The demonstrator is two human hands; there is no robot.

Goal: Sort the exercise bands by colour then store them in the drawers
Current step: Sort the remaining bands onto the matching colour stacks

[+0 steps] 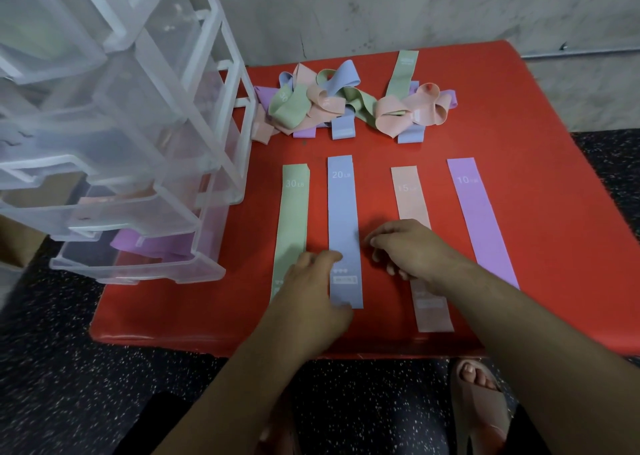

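Note:
Four exercise bands lie flat side by side on the red mat (519,115): green "30 LB" (293,212), blue "20 LB" (343,212), pink "15" (410,195) and purple "10" (479,219). My left hand (310,295) rests over the lower end of the green band, its thumb touching the blue band's left edge. Beside it, my right hand (412,252) lies across the pink band, fingers loosely curled toward the blue band and holding nothing. A tangled pile of mixed bands (322,103) sits at the back of the mat, with a second clump (412,108) to its right.
A clear plastic drawer unit (131,136) stands at the mat's left edge with drawers pulled partly out. Its lowest open drawer (138,267) holds purple bands (152,245). A grey wall rises behind the mat. Below the front edge are speckled dark floor and a sandalled foot (481,399).

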